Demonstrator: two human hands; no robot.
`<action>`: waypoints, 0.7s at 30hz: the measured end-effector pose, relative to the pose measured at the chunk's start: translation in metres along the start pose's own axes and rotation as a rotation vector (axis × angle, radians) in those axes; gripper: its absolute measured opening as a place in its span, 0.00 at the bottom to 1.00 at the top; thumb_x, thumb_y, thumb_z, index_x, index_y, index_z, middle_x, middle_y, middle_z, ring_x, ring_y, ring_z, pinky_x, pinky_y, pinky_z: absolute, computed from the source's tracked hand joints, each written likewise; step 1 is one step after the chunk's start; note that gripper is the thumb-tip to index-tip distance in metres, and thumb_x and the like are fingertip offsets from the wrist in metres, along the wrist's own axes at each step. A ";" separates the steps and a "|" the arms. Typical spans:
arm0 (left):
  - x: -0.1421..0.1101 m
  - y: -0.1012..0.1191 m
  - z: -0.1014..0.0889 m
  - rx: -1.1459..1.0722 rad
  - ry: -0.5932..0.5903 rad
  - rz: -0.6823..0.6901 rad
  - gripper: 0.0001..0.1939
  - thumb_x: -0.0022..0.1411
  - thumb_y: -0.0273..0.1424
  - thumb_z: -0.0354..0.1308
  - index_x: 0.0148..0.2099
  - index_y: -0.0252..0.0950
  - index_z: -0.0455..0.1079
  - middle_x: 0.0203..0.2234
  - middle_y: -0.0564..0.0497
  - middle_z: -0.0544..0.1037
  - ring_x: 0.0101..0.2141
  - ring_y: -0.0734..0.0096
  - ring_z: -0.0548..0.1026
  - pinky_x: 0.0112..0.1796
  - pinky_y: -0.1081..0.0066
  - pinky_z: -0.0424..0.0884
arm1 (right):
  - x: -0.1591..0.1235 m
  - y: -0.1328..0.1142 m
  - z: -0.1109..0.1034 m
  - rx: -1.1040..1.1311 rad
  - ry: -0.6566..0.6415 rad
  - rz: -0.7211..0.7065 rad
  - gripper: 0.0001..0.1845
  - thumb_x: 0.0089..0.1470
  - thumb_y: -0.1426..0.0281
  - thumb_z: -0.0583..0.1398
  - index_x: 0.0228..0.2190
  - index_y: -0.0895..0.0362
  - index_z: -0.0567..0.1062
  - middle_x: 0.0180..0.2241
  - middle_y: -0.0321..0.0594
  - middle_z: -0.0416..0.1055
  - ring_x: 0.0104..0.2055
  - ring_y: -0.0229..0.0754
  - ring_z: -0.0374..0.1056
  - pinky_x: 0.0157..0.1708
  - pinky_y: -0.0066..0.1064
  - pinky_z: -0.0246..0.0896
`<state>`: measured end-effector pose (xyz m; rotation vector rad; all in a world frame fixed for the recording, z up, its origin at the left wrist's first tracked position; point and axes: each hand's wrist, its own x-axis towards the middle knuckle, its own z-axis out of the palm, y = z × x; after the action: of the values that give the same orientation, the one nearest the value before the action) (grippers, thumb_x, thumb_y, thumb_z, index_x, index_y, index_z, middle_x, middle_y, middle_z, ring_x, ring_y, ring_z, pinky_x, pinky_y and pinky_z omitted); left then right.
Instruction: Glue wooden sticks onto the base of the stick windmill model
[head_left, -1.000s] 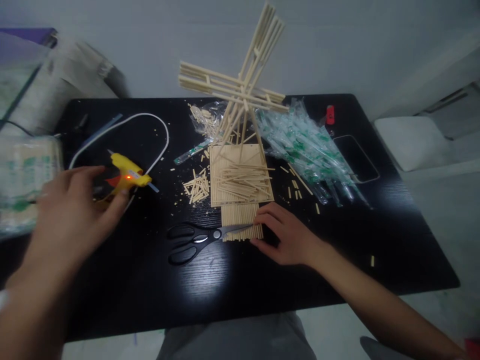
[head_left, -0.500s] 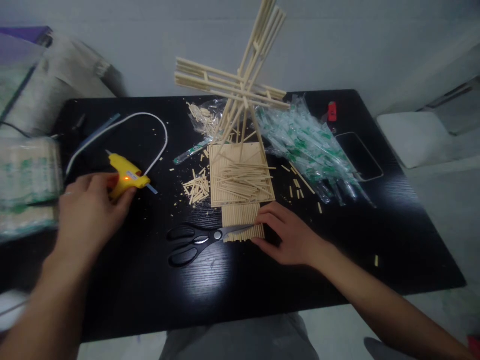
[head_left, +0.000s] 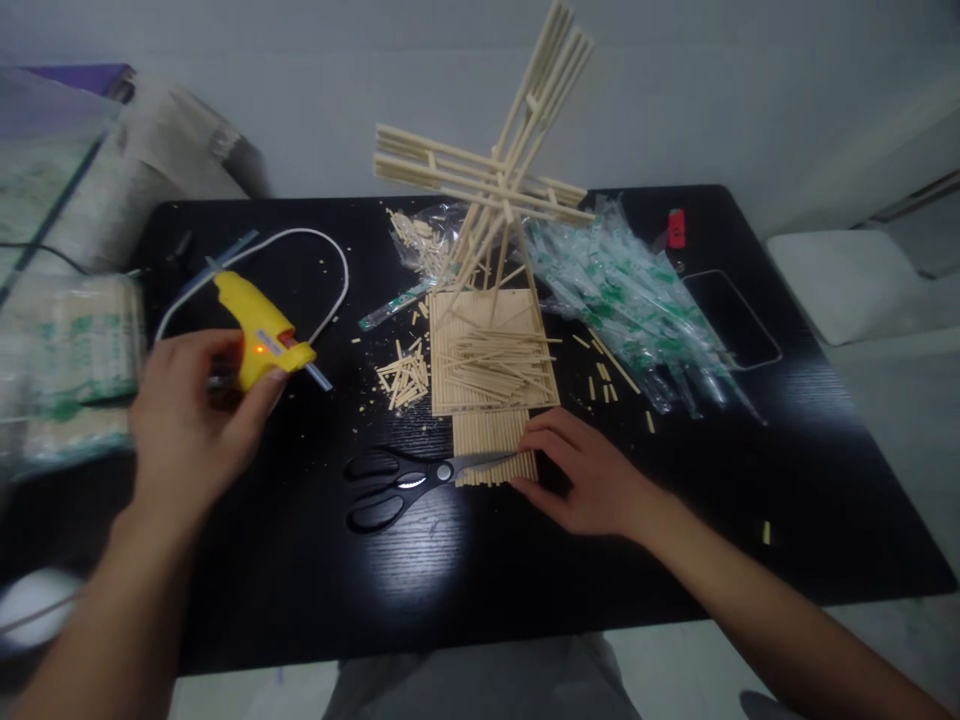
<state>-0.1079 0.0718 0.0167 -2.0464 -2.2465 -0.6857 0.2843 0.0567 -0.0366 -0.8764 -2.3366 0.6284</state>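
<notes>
My left hand (head_left: 199, 400) is closed around the handle of a yellow glue gun (head_left: 259, 325), whose small orange light is lit. A clear glue stick pokes out of its back end, and the nozzle points to the far left. My right hand (head_left: 589, 470) has its thumb and fingers curled at the right edge of a narrow panel of wooden sticks (head_left: 487, 435). Black-handled scissors (head_left: 409, 482) lie with their blades across that panel. Adjoining it is a wider stick base (head_left: 442, 395), bearing loose sticks (head_left: 499, 365) and a windmill-like stick frame (head_left: 502, 190).
Cut stick pieces (head_left: 405, 378) lie left of the base. Green-and-clear wrappers (head_left: 630, 300) spread to its right, near a red-handled tool (head_left: 676, 228). Packaged sticks (head_left: 82, 370) sit far left. A white cord (head_left: 341, 265) loops behind the glue gun on the black table (head_left: 600, 590).
My left hand has lifted and turned the glue gun slightly off the table. The whole view has shifted a little, while my right hand stays at the panel's edge.
</notes>
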 end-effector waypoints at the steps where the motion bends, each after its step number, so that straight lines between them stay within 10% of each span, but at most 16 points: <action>1: -0.002 0.000 0.001 -0.059 0.006 -0.011 0.23 0.66 0.47 0.61 0.54 0.37 0.70 0.50 0.44 0.76 0.48 0.55 0.74 0.51 0.56 0.72 | 0.000 0.000 0.000 0.000 0.000 0.001 0.11 0.64 0.65 0.64 0.45 0.56 0.71 0.42 0.46 0.71 0.45 0.49 0.70 0.44 0.43 0.74; 14: -0.019 0.022 0.013 -0.978 -0.300 -0.305 0.17 0.67 0.41 0.63 0.49 0.33 0.77 0.48 0.41 0.83 0.36 0.65 0.79 0.36 0.67 0.79 | 0.000 0.002 0.002 0.008 0.006 -0.005 0.11 0.63 0.66 0.64 0.45 0.57 0.72 0.42 0.46 0.71 0.44 0.48 0.70 0.44 0.43 0.74; 21: -0.017 0.021 0.013 -0.787 -0.412 0.021 0.19 0.68 0.45 0.61 0.42 0.34 0.81 0.28 0.48 0.82 0.21 0.74 0.74 0.21 0.76 0.70 | 0.000 0.001 0.000 0.001 0.016 -0.023 0.11 0.64 0.65 0.64 0.45 0.57 0.72 0.42 0.47 0.72 0.45 0.48 0.70 0.44 0.43 0.74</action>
<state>-0.0827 0.0611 0.0063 -2.7509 -2.3874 -1.4502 0.2842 0.0574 -0.0373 -0.8503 -2.3286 0.6106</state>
